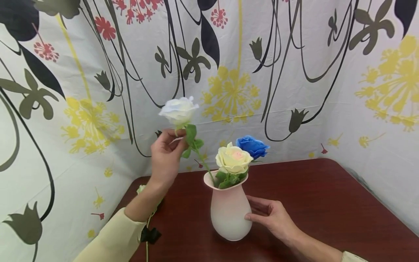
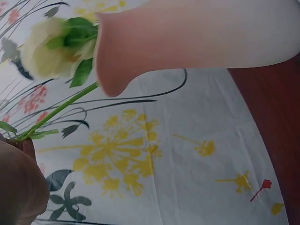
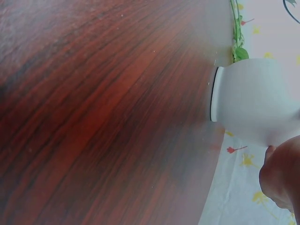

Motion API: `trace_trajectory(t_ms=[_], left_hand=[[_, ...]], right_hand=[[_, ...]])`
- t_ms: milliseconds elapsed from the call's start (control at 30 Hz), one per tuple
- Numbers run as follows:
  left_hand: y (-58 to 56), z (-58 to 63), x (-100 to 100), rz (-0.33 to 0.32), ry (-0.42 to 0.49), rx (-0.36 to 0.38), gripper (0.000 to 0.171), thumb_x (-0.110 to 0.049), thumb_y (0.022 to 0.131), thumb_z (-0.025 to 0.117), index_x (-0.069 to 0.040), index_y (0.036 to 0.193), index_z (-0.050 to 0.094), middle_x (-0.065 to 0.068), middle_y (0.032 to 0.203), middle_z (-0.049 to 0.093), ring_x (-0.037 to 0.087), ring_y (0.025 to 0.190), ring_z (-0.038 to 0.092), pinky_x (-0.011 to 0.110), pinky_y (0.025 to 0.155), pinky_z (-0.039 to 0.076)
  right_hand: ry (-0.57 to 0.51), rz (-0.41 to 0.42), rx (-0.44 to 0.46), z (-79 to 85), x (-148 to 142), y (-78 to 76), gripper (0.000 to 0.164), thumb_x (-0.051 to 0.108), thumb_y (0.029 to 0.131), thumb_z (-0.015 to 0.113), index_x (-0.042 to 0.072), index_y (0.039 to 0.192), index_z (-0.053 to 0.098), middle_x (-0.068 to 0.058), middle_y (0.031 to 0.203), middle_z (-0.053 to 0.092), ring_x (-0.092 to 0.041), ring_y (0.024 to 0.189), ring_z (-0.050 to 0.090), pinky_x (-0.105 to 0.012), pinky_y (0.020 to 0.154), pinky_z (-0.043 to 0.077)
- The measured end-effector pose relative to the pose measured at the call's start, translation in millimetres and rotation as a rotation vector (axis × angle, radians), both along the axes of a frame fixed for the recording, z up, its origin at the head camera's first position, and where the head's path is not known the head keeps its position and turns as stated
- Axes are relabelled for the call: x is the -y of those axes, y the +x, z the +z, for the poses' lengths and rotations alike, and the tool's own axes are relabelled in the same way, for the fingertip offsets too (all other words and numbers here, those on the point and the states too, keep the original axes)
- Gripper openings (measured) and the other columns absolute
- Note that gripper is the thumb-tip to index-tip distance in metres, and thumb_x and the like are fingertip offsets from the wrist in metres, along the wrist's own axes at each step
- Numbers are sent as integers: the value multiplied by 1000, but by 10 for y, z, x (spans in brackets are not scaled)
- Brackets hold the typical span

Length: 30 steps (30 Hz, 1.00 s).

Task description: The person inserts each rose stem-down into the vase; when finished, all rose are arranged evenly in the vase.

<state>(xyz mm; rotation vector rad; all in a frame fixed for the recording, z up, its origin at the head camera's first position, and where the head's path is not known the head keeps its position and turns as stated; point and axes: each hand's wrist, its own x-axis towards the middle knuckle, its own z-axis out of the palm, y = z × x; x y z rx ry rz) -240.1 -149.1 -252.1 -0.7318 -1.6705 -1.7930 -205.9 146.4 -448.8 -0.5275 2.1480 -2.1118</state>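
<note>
My left hand (image 1: 167,156) pinches a white rose (image 1: 179,111) by its green stem just below the bloom. The lower end of that stem is inside the mouth of a pale pink-and-white vase (image 1: 230,211), which stands upright on the table. In the vase are also a cream rose (image 1: 233,158) and a blue rose (image 1: 252,146). With the thumb in front and the fingers partly hidden behind, my right hand (image 1: 275,220) holds the vase's right side. The left wrist view shows the stem (image 2: 61,108) running from my fingers to the vase's rim.
Another pale rose (image 1: 141,189) with a long stem lies at the table's left, partly covered by my left forearm. The dark red wooden table (image 1: 304,189) reaches a floral-print cloth (image 1: 229,47) hanging behind and at both sides. A black bow (image 1: 150,235) shows at my left sleeve.
</note>
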Motion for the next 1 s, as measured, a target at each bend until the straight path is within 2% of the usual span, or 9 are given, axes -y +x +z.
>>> trace_trajectory(t_ms=[100,200,333,500,567,733,800,867,1000], left_hand=[[-44,-87,-87,-1,-77,-4,9,10,98,70,8,105,66,16,111,73,18,93,78,33,82,64],[-84,-162,-160,4,-144,1,10,7,97,73,6,106,67,20,108,73,22,92,78,34,79,65],[-116,-241,-254,24,-209,0,12,5,96,76,-1,104,70,15,100,75,27,88,78,28,64,62],[-118,-327,-369,76,-315,-34,11,4,95,78,-4,101,74,8,98,77,23,86,79,26,69,63],[-104,-357,-402,97,-382,-49,10,4,95,78,-4,101,75,7,99,78,19,87,79,30,76,64],[-61,-410,-391,152,-634,-77,10,-3,94,81,-9,101,81,0,97,79,11,89,74,36,78,64],[-53,-424,-346,170,-695,-85,9,-6,94,83,-12,100,83,-3,97,80,10,90,73,39,79,63],[-54,-439,-290,172,-696,-73,9,-8,94,83,-14,101,84,-5,99,80,10,91,72,41,79,62],[-77,-488,-159,155,-613,0,10,-11,96,81,-15,105,85,-7,100,80,11,89,72,35,80,62]], right_hand=[[0,0,-1,-5,2,2,66,15,93,85,-3,150,57,-27,147,59,-40,130,63,-37,95,61],[0,2,0,-10,1,4,66,16,93,85,-3,150,57,-27,147,59,-40,130,64,-37,95,61],[-4,5,2,-11,1,1,66,16,94,85,-3,150,57,-27,148,59,-39,130,64,-37,95,60],[-5,-8,-2,-12,5,-1,66,15,93,85,-4,149,57,-27,147,59,-38,130,63,-36,95,60],[-8,-15,-4,-13,7,0,66,14,92,86,-4,149,57,-27,147,59,-39,130,63,-36,95,60],[-9,-21,-1,-12,8,1,66,15,92,86,-4,148,58,-27,147,59,-39,130,63,-36,95,60],[-8,-20,1,-12,8,0,66,15,92,86,-5,148,58,-27,146,60,-39,130,64,-36,95,60],[-8,-17,0,-12,9,0,66,15,92,86,-5,148,58,-27,146,60,-39,129,64,-37,95,60],[-5,-17,-7,-16,7,2,66,14,92,86,-4,148,58,-27,146,60,-39,128,65,-36,95,60]])
